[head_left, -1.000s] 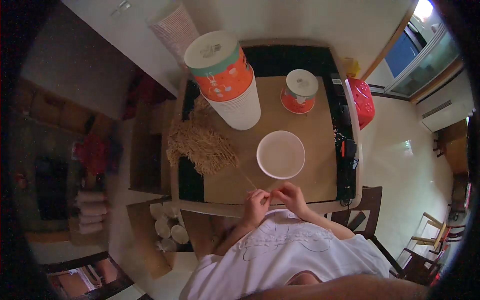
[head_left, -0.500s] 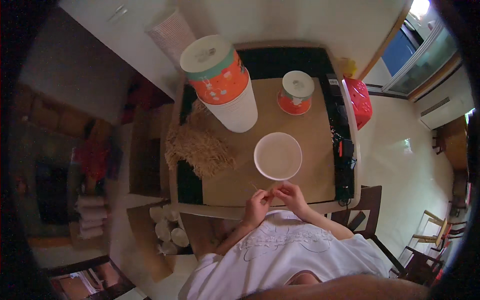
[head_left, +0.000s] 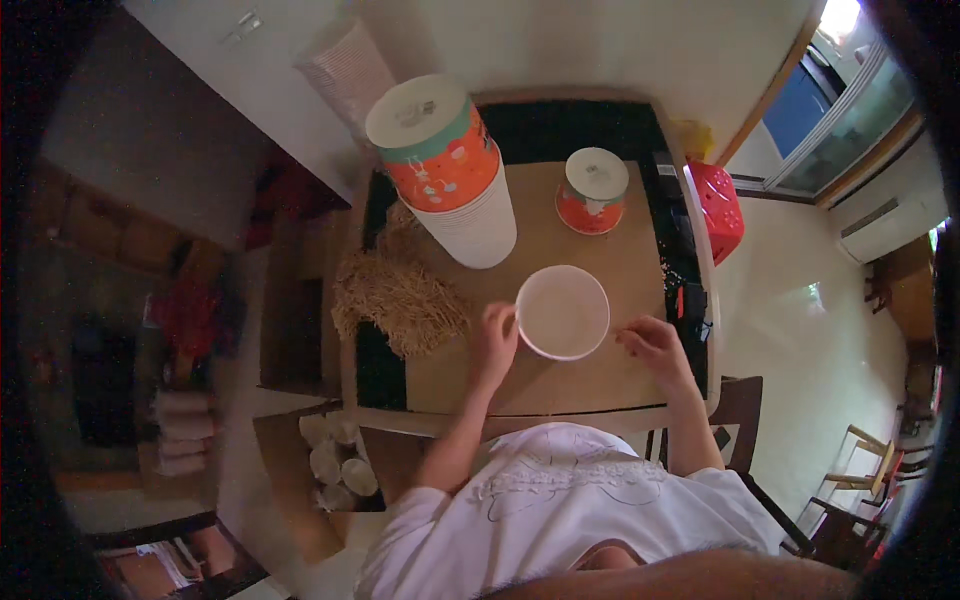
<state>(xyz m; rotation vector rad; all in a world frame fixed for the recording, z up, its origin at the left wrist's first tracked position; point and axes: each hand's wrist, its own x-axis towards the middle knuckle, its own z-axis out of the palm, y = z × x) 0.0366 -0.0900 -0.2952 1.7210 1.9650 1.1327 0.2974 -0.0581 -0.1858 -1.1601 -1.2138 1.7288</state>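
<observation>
Head view: your curled left hand [head_left: 495, 338] and bent-fingered right hand [head_left: 654, 345] flank the smooth, round white bowl [head_left: 562, 318] at nine and four o'clock. Whether either pinches anything, I cannot tell.

White bowl [head_left: 562, 318]: round, upright, mouth upward
Bowl position: between left hand [head_left: 495, 338] and right hand [head_left: 654, 345]
Left-hand contact: at rim, touch unclear

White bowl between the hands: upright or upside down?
Upright: the white bowl shows its open mouth and pale inside, between the left hand and right hand.
</observation>
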